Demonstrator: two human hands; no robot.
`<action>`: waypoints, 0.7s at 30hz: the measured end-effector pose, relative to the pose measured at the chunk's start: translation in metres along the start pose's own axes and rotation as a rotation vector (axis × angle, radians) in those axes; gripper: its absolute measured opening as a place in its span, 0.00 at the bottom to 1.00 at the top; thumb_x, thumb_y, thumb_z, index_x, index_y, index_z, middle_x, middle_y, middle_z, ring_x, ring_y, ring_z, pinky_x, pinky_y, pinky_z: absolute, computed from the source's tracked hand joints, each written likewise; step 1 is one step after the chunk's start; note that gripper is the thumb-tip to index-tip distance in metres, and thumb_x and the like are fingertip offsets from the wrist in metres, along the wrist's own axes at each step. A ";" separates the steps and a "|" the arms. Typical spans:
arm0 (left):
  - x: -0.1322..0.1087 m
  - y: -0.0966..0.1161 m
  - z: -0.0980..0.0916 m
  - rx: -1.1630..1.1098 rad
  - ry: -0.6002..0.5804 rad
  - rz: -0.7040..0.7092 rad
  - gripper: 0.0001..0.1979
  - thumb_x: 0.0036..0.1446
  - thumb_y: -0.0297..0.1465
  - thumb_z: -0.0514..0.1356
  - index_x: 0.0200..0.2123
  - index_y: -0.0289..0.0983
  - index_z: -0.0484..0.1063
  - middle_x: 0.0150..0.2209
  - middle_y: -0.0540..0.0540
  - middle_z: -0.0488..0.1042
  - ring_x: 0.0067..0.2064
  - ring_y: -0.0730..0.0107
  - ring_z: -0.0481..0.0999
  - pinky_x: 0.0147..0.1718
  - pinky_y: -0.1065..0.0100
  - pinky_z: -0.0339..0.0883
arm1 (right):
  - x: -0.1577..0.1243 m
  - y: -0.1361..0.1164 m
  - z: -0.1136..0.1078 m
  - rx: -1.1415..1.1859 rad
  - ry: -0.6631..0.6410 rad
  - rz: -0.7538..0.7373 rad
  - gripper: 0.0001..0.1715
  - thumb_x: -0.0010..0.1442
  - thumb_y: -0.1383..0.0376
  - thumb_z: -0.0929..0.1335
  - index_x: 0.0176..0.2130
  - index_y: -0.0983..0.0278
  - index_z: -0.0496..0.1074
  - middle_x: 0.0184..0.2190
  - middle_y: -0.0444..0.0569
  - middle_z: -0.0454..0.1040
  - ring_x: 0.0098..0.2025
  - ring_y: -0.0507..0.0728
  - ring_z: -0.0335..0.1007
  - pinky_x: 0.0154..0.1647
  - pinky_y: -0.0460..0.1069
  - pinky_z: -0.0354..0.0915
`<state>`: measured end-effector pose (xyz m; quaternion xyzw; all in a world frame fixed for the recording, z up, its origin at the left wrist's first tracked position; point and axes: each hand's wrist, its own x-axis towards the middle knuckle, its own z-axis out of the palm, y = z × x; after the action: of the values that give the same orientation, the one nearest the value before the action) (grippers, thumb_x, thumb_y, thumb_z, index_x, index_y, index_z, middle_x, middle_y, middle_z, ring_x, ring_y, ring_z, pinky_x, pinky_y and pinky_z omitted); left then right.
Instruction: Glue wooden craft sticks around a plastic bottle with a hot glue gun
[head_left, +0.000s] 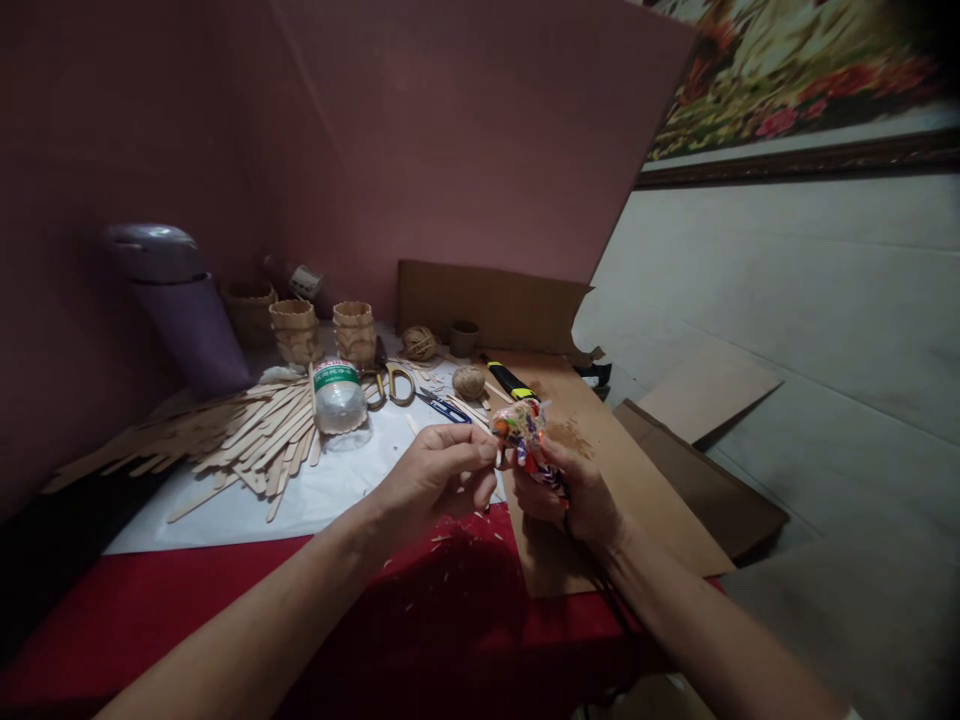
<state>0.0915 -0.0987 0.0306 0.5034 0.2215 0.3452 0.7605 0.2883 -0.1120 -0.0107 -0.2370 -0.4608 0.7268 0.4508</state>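
Observation:
My right hand [574, 490] is wrapped round a colourful patterned object [523, 425] with a small orange-red glow; a dark cord runs down from it past my wrist. Beside it, my left hand [450, 465] pinches a small pale piece [499, 457] at the object's left end. Too little of that piece shows to name it. Both hands are above the front edge of the table, over the red cloth [420, 590] and a brown board [555, 570].
Wooden sticks [262, 440] fan out at the left near a clear bottle [339, 400]. Behind are scissors [400, 385], twine balls [469, 382], wooden cups [354, 332] and a purple flask [191, 325]. A black-yellow cutter [511, 380] lies on the board.

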 end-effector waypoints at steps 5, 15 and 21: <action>0.000 0.000 0.003 -0.035 0.011 0.010 0.12 0.51 0.35 0.66 0.24 0.36 0.68 0.13 0.53 0.67 0.13 0.83 0.54 0.13 0.75 0.41 | 0.000 0.000 0.000 -0.004 -0.003 0.010 0.22 0.62 0.49 0.66 0.36 0.66 0.73 0.12 0.34 0.53 0.13 0.45 0.37 0.13 0.41 0.40; 0.000 -0.002 -0.005 -0.160 -0.159 -0.004 0.10 0.54 0.33 0.66 0.27 0.34 0.71 0.17 0.51 0.70 0.14 0.85 0.54 0.14 0.77 0.41 | 0.000 0.001 -0.001 0.028 -0.010 0.004 0.22 0.63 0.49 0.65 0.37 0.66 0.72 0.12 0.34 0.53 0.13 0.44 0.37 0.13 0.41 0.41; 0.002 -0.006 -0.009 -0.240 -0.223 -0.036 0.09 0.56 0.30 0.65 0.28 0.33 0.69 0.18 0.51 0.70 0.14 0.86 0.54 0.13 0.79 0.42 | 0.000 0.002 0.000 0.036 -0.020 -0.008 0.22 0.62 0.49 0.66 0.38 0.66 0.72 0.13 0.34 0.53 0.13 0.45 0.37 0.13 0.41 0.41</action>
<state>0.0886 -0.0931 0.0219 0.4399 0.1019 0.2974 0.8412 0.2876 -0.1124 -0.0123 -0.2199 -0.4530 0.7356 0.4532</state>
